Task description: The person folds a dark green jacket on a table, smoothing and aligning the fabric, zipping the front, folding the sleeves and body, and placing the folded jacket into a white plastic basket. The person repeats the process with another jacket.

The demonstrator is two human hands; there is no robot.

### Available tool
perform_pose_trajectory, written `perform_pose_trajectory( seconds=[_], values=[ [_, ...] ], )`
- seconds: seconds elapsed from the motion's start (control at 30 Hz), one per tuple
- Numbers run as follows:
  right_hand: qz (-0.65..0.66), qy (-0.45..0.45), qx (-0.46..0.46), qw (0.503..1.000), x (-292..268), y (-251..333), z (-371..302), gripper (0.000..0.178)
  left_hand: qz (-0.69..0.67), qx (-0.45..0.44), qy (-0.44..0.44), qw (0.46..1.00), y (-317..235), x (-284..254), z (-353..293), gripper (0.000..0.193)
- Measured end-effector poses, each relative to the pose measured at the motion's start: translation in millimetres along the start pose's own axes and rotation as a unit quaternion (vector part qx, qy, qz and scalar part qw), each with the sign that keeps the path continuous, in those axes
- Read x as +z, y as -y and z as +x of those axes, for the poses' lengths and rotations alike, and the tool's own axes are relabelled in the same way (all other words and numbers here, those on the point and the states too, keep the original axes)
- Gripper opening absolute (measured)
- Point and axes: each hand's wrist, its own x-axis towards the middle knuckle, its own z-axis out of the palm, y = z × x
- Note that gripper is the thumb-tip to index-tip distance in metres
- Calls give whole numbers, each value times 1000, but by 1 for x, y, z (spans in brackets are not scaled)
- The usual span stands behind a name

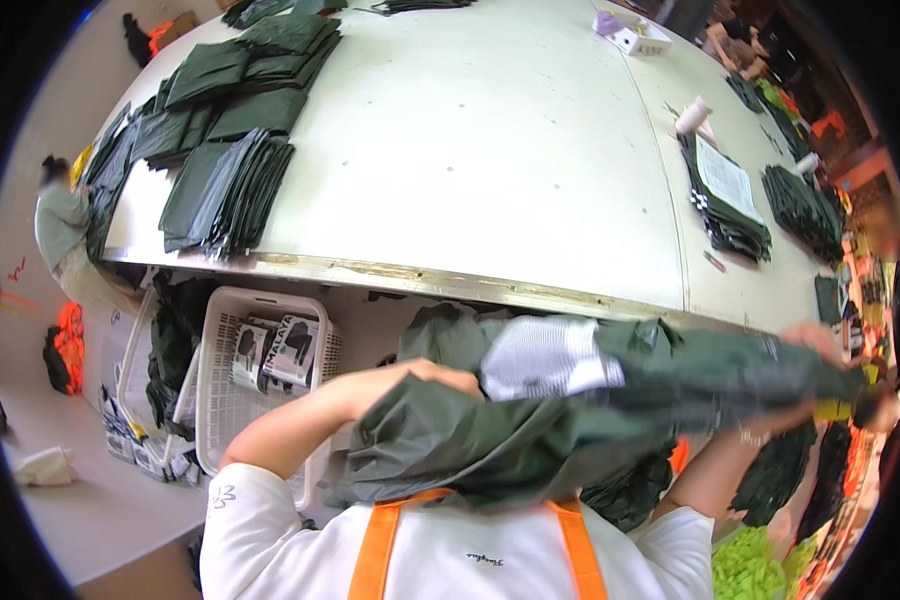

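A dark green, smooth-surfaced garment (450, 435), looking like rainwear, is stretched sideways in front of my chest. A pale, finely striped panel (550, 355) shows in its middle. My left hand (442, 376) is closed on its upper edge, the fingers partly covered by the cloth. At the garment's far right end, my right hand (785, 415) grips it, smeared by motion and partly behind the cloth. A blurred patch of skin (818, 342) shows above the cloth there; I cannot tell whether it belongs to the same hand. The garment hangs just off the table's front edge.
The white table (450, 230) spans ahead, with stacks of folded dark green garments (228, 195) at left. Papers (727, 180) lie on another pile at right, near a bottle (692, 115). A white basket (210, 400) holds packets below. A person (65, 215) stands far left.
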Motion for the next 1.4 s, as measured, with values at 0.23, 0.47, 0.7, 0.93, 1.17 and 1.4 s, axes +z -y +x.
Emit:
perform_pose_trajectory(
  seconds=[0.23,0.47,0.7,0.93,1.17,1.4],
  values=[
    [-60,-123,-52,989,-59,13,31,22,232,124,-315,912,37,-8,-15,14],
    [-100,-140,-85,981,-67,41,36,21,-48,191,-320,927,57,-51,-119,30],
    [-91,-118,-129,980,-20,56,51,20,63,309,-641,700,27,-65,-170,16],
    [-6,22,-215,976,144,31,104,20,377,139,-824,399,-32,-198,-185,23],
    [-96,426,40,899,434,-31,75,61,350,-154,-651,656,45,-435,49,35],
    [-114,565,177,798,567,-99,-12,69,273,-372,-530,711,225,-472,201,47]
  ],
)
